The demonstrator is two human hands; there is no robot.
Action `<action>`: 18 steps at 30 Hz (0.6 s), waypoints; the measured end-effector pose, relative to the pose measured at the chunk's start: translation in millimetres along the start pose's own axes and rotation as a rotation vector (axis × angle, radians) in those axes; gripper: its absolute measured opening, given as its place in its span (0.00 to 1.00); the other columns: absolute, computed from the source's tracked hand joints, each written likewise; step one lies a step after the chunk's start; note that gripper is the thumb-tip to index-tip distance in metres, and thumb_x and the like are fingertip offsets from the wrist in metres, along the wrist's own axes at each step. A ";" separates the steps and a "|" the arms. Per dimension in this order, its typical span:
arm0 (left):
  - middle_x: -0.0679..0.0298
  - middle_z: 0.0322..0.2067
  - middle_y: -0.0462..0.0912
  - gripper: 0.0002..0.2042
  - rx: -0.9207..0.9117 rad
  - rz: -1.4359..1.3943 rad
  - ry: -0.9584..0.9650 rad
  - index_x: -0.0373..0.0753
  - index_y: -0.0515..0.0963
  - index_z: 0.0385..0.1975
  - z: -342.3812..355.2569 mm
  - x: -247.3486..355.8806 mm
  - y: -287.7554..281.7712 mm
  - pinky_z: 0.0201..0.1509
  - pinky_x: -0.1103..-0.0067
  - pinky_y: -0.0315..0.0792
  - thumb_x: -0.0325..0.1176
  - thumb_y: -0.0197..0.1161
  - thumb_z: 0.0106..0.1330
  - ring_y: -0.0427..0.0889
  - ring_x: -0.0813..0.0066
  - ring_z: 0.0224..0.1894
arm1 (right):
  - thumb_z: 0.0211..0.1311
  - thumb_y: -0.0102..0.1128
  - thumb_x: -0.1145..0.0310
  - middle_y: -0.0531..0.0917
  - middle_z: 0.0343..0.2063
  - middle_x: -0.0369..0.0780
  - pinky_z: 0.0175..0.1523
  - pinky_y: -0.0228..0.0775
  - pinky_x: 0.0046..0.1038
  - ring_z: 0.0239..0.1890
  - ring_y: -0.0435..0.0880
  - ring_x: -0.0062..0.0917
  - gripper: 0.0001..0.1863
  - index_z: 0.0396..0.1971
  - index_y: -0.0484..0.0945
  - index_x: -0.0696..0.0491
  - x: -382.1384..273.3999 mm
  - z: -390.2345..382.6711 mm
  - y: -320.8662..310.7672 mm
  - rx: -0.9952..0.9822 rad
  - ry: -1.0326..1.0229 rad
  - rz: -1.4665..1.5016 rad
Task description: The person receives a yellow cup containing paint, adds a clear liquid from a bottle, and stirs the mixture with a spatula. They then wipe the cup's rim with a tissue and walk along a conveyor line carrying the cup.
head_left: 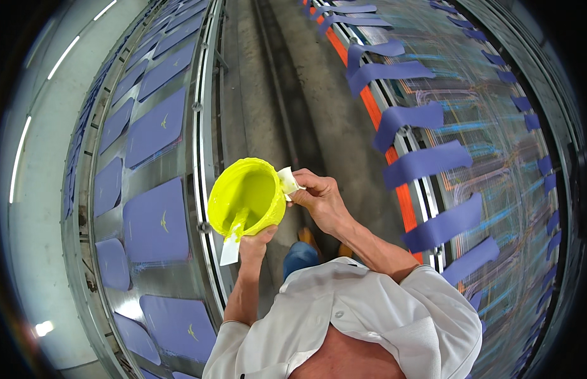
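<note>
My left hand (258, 245) is wrapped round the lower side of a neon yellow tub (218, 201), its fingers mostly hidden behind it. The tub is tilted so its inside shows, with yellow ink or paint (255, 189) coating the walls. A spatula-like strip (231, 249), yellow above and white at its lower end, leans out over the near rim. At the tub's right rim, my right hand (319, 199) pinches a crumpled white cloth or paper (288, 182) between thumb and fingers. Both hands are held above the aisle between two long tables.
On the left, a long metal-edged table (202, 136) carries rows of purple fabric panels (156, 221), several with a small yellow mark. Purple strips (429, 165) drape over the edge of the ink-stained right table (508, 189), beside an orange rail (404, 202). A concrete aisle (319, 107) runs between.
</note>
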State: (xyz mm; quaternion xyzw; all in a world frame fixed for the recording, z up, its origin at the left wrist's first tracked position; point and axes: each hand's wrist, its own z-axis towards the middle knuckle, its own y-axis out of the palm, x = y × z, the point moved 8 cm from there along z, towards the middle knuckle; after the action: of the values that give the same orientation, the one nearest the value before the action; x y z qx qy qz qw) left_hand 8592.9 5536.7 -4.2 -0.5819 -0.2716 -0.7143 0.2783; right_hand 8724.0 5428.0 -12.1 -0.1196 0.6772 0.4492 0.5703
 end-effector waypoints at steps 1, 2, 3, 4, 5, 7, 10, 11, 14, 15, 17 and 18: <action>0.61 0.46 0.79 0.35 -0.021 -0.018 0.030 0.33 0.70 0.53 19.2 -2.0 4.2 0.50 0.75 0.75 0.42 0.78 0.47 0.79 0.70 0.46 | 0.63 0.57 0.80 0.79 0.41 0.37 0.43 0.72 0.23 0.37 0.78 0.21 0.09 0.40 0.83 0.59 1.1 16.3 -3.0 0.012 0.001 -0.001; 0.61 0.46 0.79 0.32 -0.041 -0.037 0.057 0.34 0.72 0.52 38.0 -2.6 8.5 0.51 0.75 0.74 0.39 0.77 0.48 0.79 0.70 0.46 | 0.63 0.57 0.80 0.79 0.42 0.37 0.43 0.72 0.23 0.37 0.78 0.21 0.09 0.41 0.83 0.59 1.9 32.8 -5.9 0.027 0.002 -0.001; 0.62 0.45 0.81 0.26 -0.079 -0.040 0.122 0.35 0.75 0.49 57.6 -2.4 11.2 0.51 0.76 0.73 0.34 0.75 0.50 0.80 0.71 0.46 | 0.63 0.58 0.79 0.79 0.42 0.37 0.43 0.73 0.23 0.37 0.78 0.21 0.09 0.41 0.83 0.59 2.9 50.5 -8.1 0.042 -0.002 -0.003; 0.62 0.45 0.81 0.26 -0.081 -0.039 0.108 0.35 0.75 0.49 76.8 -12.6 8.8 0.51 0.76 0.73 0.34 0.75 0.49 0.80 0.71 0.46 | 0.64 0.58 0.78 0.79 0.42 0.37 0.43 0.73 0.23 0.37 0.78 0.20 0.09 0.41 0.83 0.59 3.4 70.0 -9.4 0.046 -0.025 -0.003; 0.62 0.45 0.81 0.26 -0.080 -0.038 0.093 0.35 0.75 0.49 96.6 -19.1 6.9 0.52 0.76 0.73 0.34 0.75 0.49 0.80 0.71 0.47 | 0.64 0.58 0.78 0.79 0.42 0.37 0.43 0.73 0.23 0.37 0.78 0.20 0.09 0.42 0.83 0.59 4.1 90.0 -10.9 0.052 -0.048 -0.004; 0.61 0.46 0.79 0.36 -0.036 -0.052 -0.025 0.34 0.70 0.54 146.1 -42.3 -4.5 0.52 0.75 0.75 0.41 0.79 0.45 0.79 0.70 0.47 | 0.64 0.58 0.76 0.79 0.42 0.37 0.43 0.73 0.22 0.37 0.78 0.20 0.09 0.42 0.82 0.59 1.3 131.5 -9.9 0.068 -0.103 -0.031; 0.60 0.47 0.77 0.41 -0.030 -0.101 -0.020 0.33 0.67 0.56 216.0 -53.6 -7.5 0.52 0.74 0.75 0.44 0.81 0.43 0.79 0.70 0.47 | 0.65 0.59 0.75 0.79 0.42 0.37 0.42 0.73 0.22 0.37 0.78 0.20 0.10 0.44 0.82 0.59 -7.6 186.5 -5.9 0.092 -0.152 -0.123; 0.60 0.47 0.77 0.42 -0.034 -0.103 -0.015 0.33 0.66 0.56 239.1 -55.2 -8.3 0.52 0.74 0.76 0.44 0.81 0.43 0.80 0.70 0.47 | 0.65 0.59 0.75 0.79 0.42 0.38 0.43 0.73 0.22 0.37 0.78 0.20 0.10 0.44 0.82 0.59 -11.6 203.7 -2.2 0.081 -0.154 -0.136; 0.60 0.47 0.77 0.40 -0.005 -0.169 0.027 0.33 0.67 0.55 299.6 -55.0 -10.9 0.52 0.74 0.76 0.39 0.80 0.42 0.80 0.69 0.47 | 0.64 0.59 0.77 0.79 0.41 0.38 0.40 0.73 0.21 0.36 0.78 0.19 0.10 0.44 0.81 0.60 -15.4 249.1 5.6 0.058 -0.156 -0.151; 0.60 0.47 0.78 0.39 0.005 -0.221 0.057 0.32 0.67 0.55 317.1 -56.1 -8.8 0.52 0.74 0.76 0.36 0.80 0.42 0.80 0.69 0.47 | 0.64 0.58 0.78 0.79 0.41 0.37 0.39 0.72 0.21 0.36 0.78 0.18 0.10 0.44 0.81 0.60 -17.0 266.8 0.6 0.096 -0.164 -0.119; 0.61 0.45 0.80 0.32 -0.006 -0.190 0.085 0.33 0.72 0.51 344.4 -56.8 -4.5 0.52 0.74 0.75 0.31 0.77 0.43 0.81 0.69 0.46 | 0.64 0.57 0.79 0.80 0.39 0.37 0.37 0.71 0.19 0.35 0.77 0.17 0.10 0.43 0.81 0.60 -22.5 302.7 -14.1 0.166 -0.178 -0.054; 0.61 0.44 0.81 0.29 -0.014 -0.167 0.078 0.33 0.74 0.50 356.9 -59.5 -3.6 0.52 0.74 0.75 0.29 0.76 0.44 0.81 0.69 0.45 | 0.64 0.56 0.79 0.80 0.36 0.35 0.36 0.69 0.19 0.34 0.77 0.16 0.10 0.43 0.81 0.60 -26.9 322.1 -22.3 0.241 -0.085 -0.122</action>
State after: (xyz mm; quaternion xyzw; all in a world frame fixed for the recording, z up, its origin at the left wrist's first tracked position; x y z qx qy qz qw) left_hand 8843.0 5798.1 -0.3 -0.5308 -0.3031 -0.7591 0.2238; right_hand 8961.9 5645.8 18.5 -0.0722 0.6930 0.3339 0.6349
